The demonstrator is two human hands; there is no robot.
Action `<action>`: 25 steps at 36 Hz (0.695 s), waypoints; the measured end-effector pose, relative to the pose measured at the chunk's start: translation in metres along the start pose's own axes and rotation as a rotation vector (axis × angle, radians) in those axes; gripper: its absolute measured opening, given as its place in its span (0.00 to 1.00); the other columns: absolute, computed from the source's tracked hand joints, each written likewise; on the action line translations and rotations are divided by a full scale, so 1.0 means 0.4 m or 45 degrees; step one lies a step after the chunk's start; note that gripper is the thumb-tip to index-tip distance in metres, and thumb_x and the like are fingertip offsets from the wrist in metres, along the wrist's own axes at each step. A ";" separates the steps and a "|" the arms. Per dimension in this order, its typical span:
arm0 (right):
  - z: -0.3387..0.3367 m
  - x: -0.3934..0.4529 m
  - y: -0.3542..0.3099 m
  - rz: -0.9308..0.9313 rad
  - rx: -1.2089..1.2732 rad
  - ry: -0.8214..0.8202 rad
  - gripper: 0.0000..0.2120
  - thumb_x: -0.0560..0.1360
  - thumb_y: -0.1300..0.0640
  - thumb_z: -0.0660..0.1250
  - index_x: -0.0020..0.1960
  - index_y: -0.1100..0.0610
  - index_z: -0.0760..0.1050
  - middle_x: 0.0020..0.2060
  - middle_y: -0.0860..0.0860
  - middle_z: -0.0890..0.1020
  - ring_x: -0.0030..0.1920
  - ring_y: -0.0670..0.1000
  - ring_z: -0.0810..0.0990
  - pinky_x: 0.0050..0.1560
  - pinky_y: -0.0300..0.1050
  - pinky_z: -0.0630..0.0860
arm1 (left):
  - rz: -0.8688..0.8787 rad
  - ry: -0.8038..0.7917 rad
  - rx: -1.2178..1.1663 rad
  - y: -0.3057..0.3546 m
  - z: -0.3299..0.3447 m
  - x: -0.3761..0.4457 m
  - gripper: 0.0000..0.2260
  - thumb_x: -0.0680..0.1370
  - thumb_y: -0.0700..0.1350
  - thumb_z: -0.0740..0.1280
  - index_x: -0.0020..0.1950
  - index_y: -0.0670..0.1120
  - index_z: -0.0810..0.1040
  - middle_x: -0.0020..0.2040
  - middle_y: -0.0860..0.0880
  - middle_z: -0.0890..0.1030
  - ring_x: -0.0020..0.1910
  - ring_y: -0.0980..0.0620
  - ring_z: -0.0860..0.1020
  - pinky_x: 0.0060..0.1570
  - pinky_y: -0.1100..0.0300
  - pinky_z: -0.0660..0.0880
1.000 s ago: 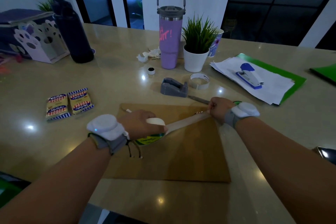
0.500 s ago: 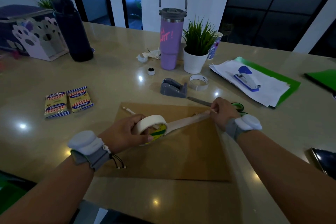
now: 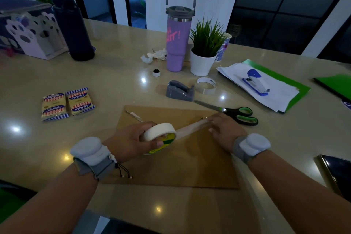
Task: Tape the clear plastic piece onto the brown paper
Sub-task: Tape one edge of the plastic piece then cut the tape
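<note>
A sheet of brown paper [image 3: 190, 165] lies flat on the table in front of me. My left hand [image 3: 129, 140] grips a roll of cream masking tape [image 3: 159, 135] just above the paper. A strip of tape [image 3: 193, 128] runs from the roll to the right. My right hand [image 3: 226, 129] rests on the far end of that strip near the paper's upper right corner, fingers pressing down. A short piece of tape [image 3: 134, 115] sits near the paper's upper left corner. I cannot make out the clear plastic piece against the paper.
Scissors with green handles [image 3: 233, 113] lie just beyond my right hand. Behind the paper stand a grey tape dispenser [image 3: 179, 91], a clear tape roll [image 3: 206, 85], a purple tumbler [image 3: 177, 43] and a potted plant [image 3: 204, 51]. Cracker packs [image 3: 66, 103] lie left; a stapler [image 3: 256, 81] on papers lies right.
My left hand has rolled outward, so the tape roll now shows on top of it. My right hand has lowered onto the strip's end. The scissors have come into view.
</note>
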State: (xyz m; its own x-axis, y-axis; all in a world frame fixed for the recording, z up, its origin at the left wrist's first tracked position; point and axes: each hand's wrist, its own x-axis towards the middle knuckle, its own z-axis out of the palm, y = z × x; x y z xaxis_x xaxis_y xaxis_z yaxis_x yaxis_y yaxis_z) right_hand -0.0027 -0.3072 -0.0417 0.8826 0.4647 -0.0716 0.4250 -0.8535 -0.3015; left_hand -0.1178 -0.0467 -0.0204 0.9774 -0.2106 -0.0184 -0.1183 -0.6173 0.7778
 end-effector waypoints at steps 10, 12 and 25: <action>0.031 -0.019 0.001 0.027 -0.052 -0.219 0.27 0.81 0.53 0.50 0.76 0.55 0.43 0.77 0.53 0.48 0.77 0.53 0.48 0.74 0.43 0.46 | 0.016 -0.006 -0.034 0.005 -0.012 0.006 0.21 0.58 0.72 0.62 0.46 0.64 0.72 0.45 0.59 0.79 0.45 0.69 0.76 0.40 0.70 0.73; 0.032 -0.022 -0.002 0.047 -0.037 -0.218 0.28 0.81 0.53 0.49 0.76 0.55 0.40 0.77 0.53 0.46 0.77 0.53 0.47 0.74 0.42 0.45 | 0.027 -0.002 -0.064 0.007 -0.020 0.006 0.25 0.57 0.75 0.62 0.47 0.64 0.73 0.45 0.59 0.79 0.45 0.69 0.77 0.39 0.74 0.73; 0.031 -0.021 -0.011 0.072 -0.077 -0.257 0.27 0.81 0.53 0.47 0.75 0.56 0.38 0.77 0.54 0.45 0.77 0.52 0.44 0.74 0.42 0.43 | 0.082 0.066 -0.022 0.062 -0.044 0.021 0.17 0.63 0.66 0.62 0.45 0.58 0.76 0.44 0.57 0.80 0.45 0.64 0.78 0.39 0.74 0.74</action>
State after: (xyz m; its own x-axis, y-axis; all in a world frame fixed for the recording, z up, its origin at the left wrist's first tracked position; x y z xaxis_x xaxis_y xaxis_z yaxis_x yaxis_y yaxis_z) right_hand -0.0145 -0.3046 -0.0515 0.8498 0.4482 -0.2776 0.3926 -0.8894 -0.2341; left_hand -0.1093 -0.0503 0.0098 0.9757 -0.2094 0.0640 -0.1783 -0.5906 0.7870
